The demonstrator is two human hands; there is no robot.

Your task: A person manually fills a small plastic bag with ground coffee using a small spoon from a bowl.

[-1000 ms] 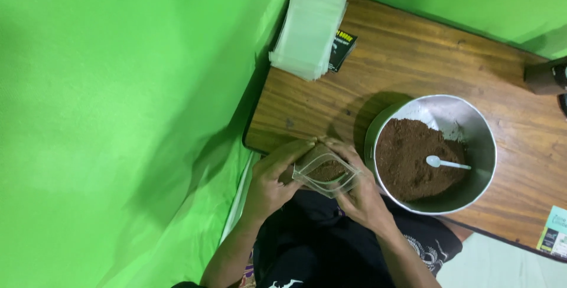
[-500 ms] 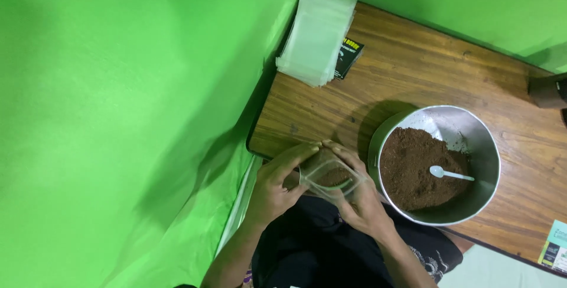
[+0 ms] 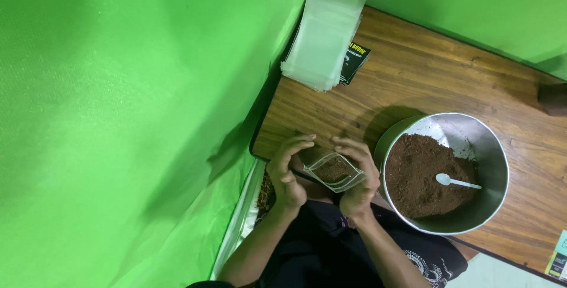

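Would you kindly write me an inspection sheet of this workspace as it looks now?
Surface: brown wooden table, grain visible.
Job's things: small clear pouch holding some brown powder; metal bowl of brown powder with a white spoon lying in it.
Clutter: stack of empty clear pouches on a black card; a printed packet at the table's edge.
Grippers: left hand and right hand both hold the pouch at the table's near edge.
Cables: nothing seen.
Surroundings: green cloth backdrop; dark object at right edge, unclear.
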